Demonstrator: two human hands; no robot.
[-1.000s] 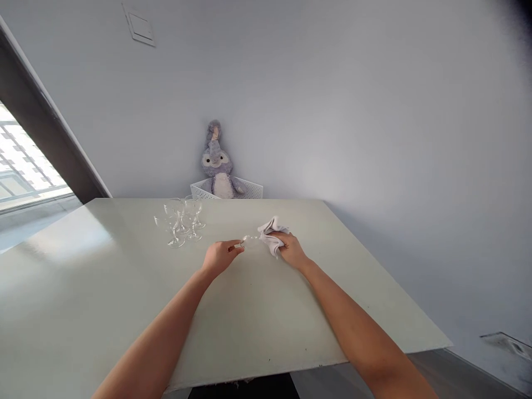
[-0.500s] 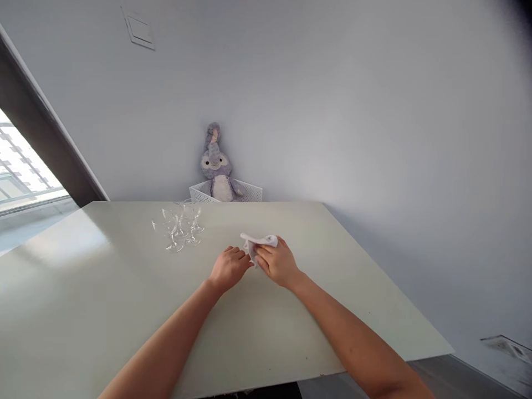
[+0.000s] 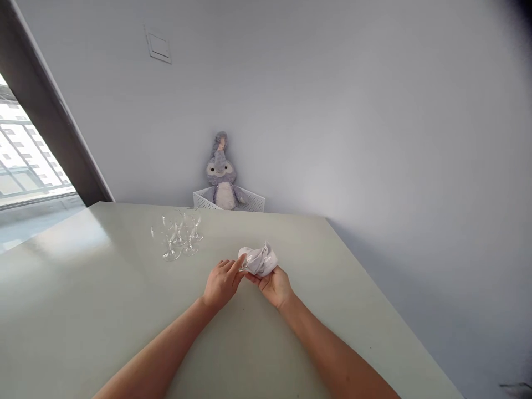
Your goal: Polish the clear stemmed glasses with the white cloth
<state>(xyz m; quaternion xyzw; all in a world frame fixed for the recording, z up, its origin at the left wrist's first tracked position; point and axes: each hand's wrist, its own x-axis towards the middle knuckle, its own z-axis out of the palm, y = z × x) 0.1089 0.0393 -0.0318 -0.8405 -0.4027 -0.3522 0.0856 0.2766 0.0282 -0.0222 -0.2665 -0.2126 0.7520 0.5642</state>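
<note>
Glossy pale table (image 3: 103,299); 1 cluster of stemmed glasses (image 3: 178,236) (clear, upright) near far edge.

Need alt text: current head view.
Left hand and right hand hold a clear glass partly covered by a white cloth over a pale table. Stemmed glasses stand to the left; behind the table, a plush toy sits in a white basket.

Before you, a creased, matt cloth (image 3: 264,259) lies against a clear, shiny glass (image 3: 245,266). Your worktop (image 3: 124,299) is smooth and glossy; the stemmed glasses (image 3: 178,239) look transparent and slick. Behind: a fuzzy plush toy (image 3: 225,195), a perforated, plastic-looking basket (image 3: 254,203), a smooth, matt wall (image 3: 374,133).
</note>
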